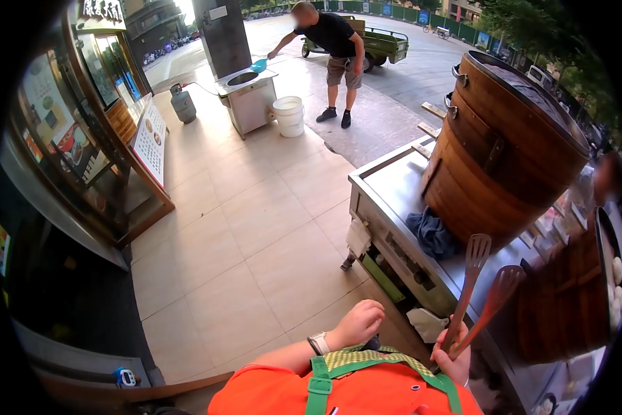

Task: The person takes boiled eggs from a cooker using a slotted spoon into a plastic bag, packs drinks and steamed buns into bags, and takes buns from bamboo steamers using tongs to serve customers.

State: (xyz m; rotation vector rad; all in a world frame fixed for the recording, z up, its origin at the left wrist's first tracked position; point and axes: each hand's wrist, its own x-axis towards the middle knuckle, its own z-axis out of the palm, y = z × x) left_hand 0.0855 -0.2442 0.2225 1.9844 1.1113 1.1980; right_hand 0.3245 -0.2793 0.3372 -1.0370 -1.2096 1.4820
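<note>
My right hand [452,354] is closed around the handles of two reddish-brown slotted spatulas. One slotted spatula [474,266] stands nearly upright. The other slotted spatula [499,294] leans to the right, its head apart from the first. My left hand [359,323], with a white watch [319,343] on the wrist, is held before my chest. Its fingers are curled in and nothing shows in them. An orange top [352,394] and green straps cover my body. Beyond the spatulas, a dark blue cloth [432,235] lies on the metal counter [394,181] against a tall wooden steamer [504,145].
A second steamer [567,297] with white buns is at the right, near a blurred person [609,176]. Ahead, a person [335,41] holds a blue scoop [258,66] over a metal stove [252,104]. A white bucket [289,117] and gas cylinder [183,105] stand nearby.
</note>
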